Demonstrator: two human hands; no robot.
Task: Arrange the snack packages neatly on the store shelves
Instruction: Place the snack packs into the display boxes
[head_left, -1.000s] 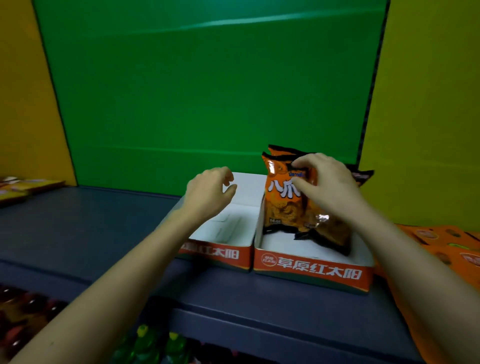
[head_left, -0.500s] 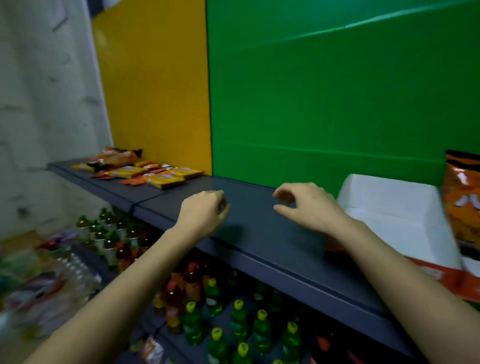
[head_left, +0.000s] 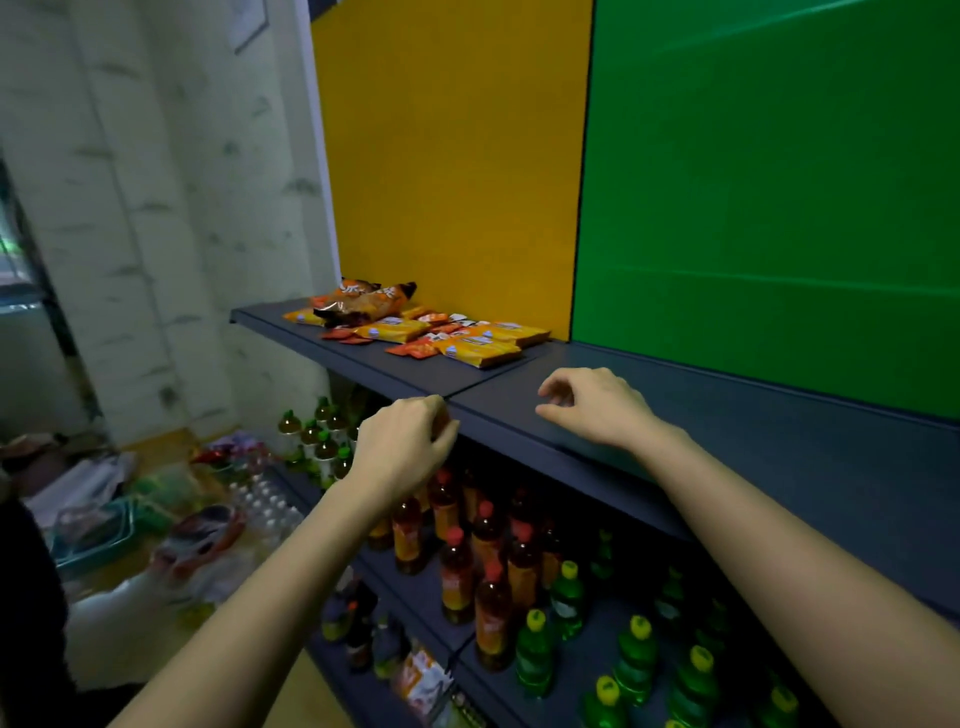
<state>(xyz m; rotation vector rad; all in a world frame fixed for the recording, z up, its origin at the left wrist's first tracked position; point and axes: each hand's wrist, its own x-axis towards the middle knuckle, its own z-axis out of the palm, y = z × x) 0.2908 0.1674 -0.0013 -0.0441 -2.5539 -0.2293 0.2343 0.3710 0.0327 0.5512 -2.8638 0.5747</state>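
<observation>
A loose heap of snack packages lies flat on the dark shelf (head_left: 753, 431) at the far left, before the yellow back panel: yellow packs (head_left: 480, 349), small red-orange packs (head_left: 413, 349) and two larger orange bags (head_left: 366, 301) on top. My left hand (head_left: 402, 447) hovers at the shelf's front edge, fingers loosely curled, holding nothing. My right hand (head_left: 597, 408) hangs just above the bare shelf in front of the green panel, fingers loosely curled and empty. Both hands are well short of the heap.
Below the top shelf stand rows of bottles: amber ones with red caps (head_left: 488, 561) and green ones with yellow caps (head_left: 636, 660). More green bottles (head_left: 317, 436) stand further left. Bags and clutter (head_left: 130, 509) lie on the floor by the white wall.
My right hand let go of the orange bag in the cardboard tray. The view swung left, so the trays left the frame. Both empty hands moved left toward the heap.
</observation>
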